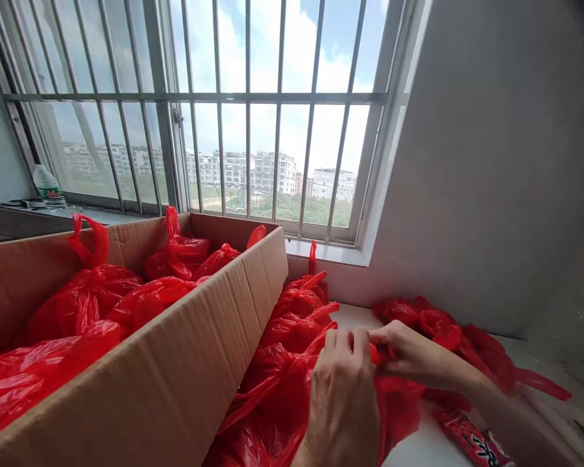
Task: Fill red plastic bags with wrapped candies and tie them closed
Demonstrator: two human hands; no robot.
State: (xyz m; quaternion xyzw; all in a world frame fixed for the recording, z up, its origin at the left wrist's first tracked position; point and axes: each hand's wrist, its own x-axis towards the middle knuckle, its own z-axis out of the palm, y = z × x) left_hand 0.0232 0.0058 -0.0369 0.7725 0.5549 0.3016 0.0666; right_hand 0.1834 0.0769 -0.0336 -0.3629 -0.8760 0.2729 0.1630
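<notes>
My left hand (343,386) is in front of me with its back toward me, its fingers curled onto the top of a red plastic bag (399,405). From the right, my right hand (400,345) meets it at the same spot, fingers bent and pinching the bag's red plastic. The bag hangs below both hands, partly hidden by the left one. Several tied red plastic bags (285,383) stand in a row just left of my hands, against the cardboard box. A red printed packet (472,438) lies below my right forearm.
A large open cardboard box (189,350) on the left holds several tied red bags (90,292). More red plastic bags (438,324) lie along the wall at right. Behind is a barred window (272,117). A plastic bottle (47,185) stands on the sill.
</notes>
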